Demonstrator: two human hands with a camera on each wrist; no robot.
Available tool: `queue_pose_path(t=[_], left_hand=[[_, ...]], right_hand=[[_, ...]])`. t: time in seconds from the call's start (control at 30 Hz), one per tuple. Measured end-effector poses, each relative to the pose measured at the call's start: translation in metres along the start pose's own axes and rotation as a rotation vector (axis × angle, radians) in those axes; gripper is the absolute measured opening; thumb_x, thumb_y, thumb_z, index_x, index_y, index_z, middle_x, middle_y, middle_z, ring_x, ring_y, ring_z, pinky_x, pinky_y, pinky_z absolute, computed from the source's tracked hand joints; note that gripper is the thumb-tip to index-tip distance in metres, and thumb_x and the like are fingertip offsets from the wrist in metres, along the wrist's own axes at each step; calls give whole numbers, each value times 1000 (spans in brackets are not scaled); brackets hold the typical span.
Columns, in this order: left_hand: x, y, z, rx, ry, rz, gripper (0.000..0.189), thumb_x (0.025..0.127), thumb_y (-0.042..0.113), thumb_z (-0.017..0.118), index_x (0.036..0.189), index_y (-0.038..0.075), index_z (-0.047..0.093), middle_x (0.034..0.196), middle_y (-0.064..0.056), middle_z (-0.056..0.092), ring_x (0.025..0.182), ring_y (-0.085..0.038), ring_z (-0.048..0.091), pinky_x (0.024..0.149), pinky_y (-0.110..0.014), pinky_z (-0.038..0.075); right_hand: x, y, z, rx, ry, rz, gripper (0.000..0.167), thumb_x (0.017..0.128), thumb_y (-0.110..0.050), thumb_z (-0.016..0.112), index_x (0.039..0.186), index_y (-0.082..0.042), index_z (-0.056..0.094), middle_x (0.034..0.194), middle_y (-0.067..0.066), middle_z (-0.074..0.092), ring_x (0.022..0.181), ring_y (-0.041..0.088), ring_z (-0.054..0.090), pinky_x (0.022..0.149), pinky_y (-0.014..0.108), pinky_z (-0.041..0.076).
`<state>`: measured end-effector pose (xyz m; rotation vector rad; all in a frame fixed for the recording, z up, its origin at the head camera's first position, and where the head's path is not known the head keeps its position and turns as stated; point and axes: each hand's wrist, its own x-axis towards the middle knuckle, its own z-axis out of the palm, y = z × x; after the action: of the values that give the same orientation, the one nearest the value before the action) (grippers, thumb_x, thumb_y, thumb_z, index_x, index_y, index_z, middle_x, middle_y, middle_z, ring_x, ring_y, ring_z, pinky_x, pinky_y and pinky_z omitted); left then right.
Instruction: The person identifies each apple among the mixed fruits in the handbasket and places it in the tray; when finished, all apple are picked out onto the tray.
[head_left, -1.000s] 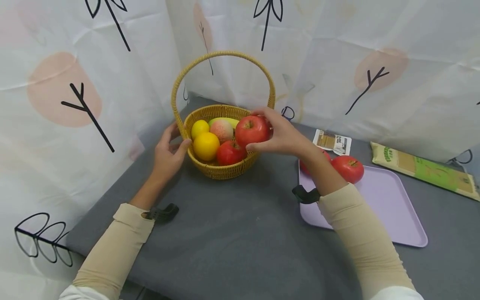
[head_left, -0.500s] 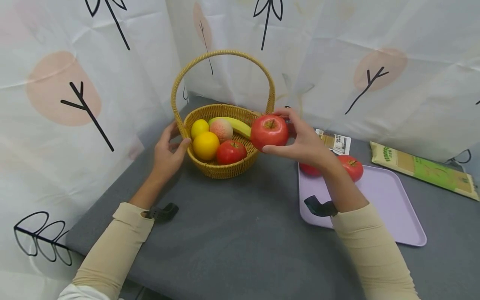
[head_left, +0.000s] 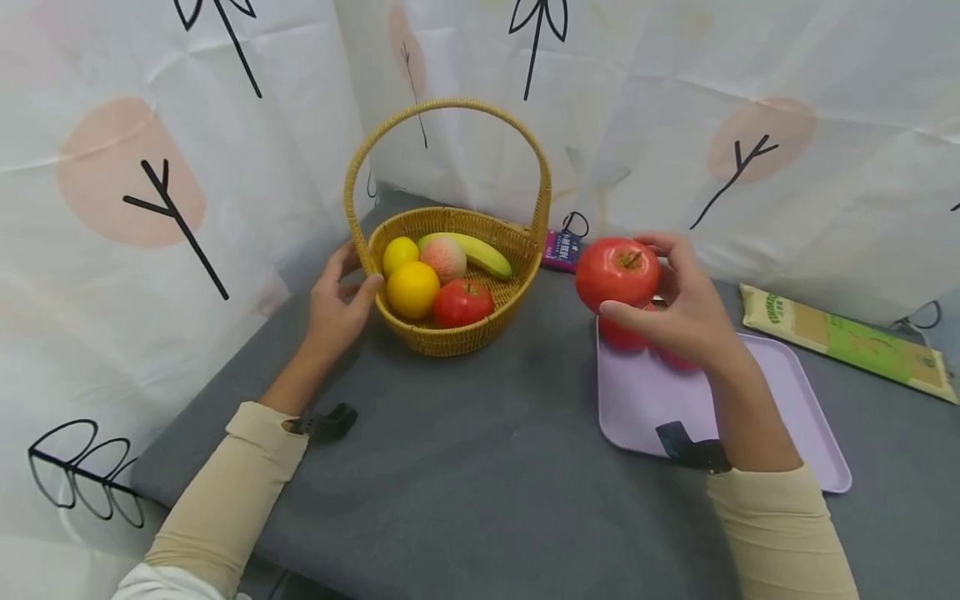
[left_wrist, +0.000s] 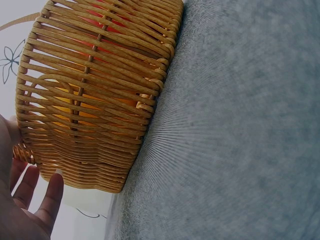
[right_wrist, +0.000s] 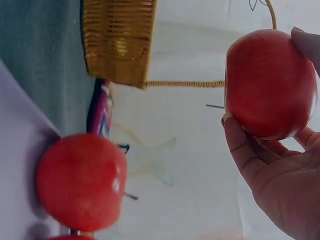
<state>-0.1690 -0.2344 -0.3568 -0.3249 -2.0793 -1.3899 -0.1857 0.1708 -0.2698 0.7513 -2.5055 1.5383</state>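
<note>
A red apple (head_left: 609, 273) is held up by my right hand (head_left: 693, 312), with thumb and fingers around its sides, above the left end of the lilac tray (head_left: 648, 408). In the right wrist view, the held apple (right_wrist: 270, 85) is well apart from an apple on the tray (right_wrist: 82, 182). My left hand (head_left: 339, 308) grips the left side of the wicker basket (head_left: 457, 342), thumb at the rim beside the handle's foot. Inside the basket are a banana (head_left: 480, 253), a peach (head_left: 444, 259), a lemon (head_left: 399, 255), an orange (head_left: 412, 289) and a red apple (head_left: 463, 304).
Two more apples, one of them the left apple (head_left: 621, 335), lie on the tray, partly hidden by my right hand. A long green and beige packet (head_left: 847, 340) lies behind the tray. A purple packet (head_left: 562, 250) sits against the curtain (head_left: 637, 150), right of the basket.
My right hand has carried the apple from over the basket's right side rightward to above the tray. More of the banana now shows. The left hand and basket have stayed in place.
</note>
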Motion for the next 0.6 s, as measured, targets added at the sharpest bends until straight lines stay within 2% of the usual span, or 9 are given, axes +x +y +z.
queue_pose_path(t=[0.33, 0.4, 0.5, 0.6], left_hand=[[0, -1, -2, -4, 6, 2, 56, 93, -10, 63, 145, -11, 42, 132, -32, 54, 121, -38, 54, 85, -16, 47], [0, -1, -1, -7, 5, 7, 56, 93, -10, 63, 145, -11, 42, 131, -32, 54, 121, -37, 54, 85, -16, 47], [-1, 0, -1, -16, 1, 10, 56, 93, -9, 63, 145, -12, 42, 131, -33, 54, 121, -37, 54, 84, -17, 47], [-1, 0, -1, -19, -1, 4, 56, 93, -9, 63, 145, -11, 42, 132, -33, 54, 121, -37, 54, 84, -17, 47]], right_hand=[[-27, 18, -35, -83, 158, 10, 77, 78, 5, 79, 144, -14, 43, 134, 0, 47, 112, 19, 55, 79, 14, 51], [-35, 24, -46, -108, 190, 43, 79, 79, 5, 79, 145, -15, 42, 134, -1, 47, 111, 16, 55, 78, 13, 51], [-48, 33, -65, -157, 228, 138, 79, 83, 3, 77, 147, -20, 37, 136, -2, 43, 114, 10, 51, 76, 9, 49], [-59, 42, -85, -202, 255, 245, 80, 88, -3, 75, 151, -22, 29, 140, 5, 37, 117, 10, 43, 74, 6, 46]])
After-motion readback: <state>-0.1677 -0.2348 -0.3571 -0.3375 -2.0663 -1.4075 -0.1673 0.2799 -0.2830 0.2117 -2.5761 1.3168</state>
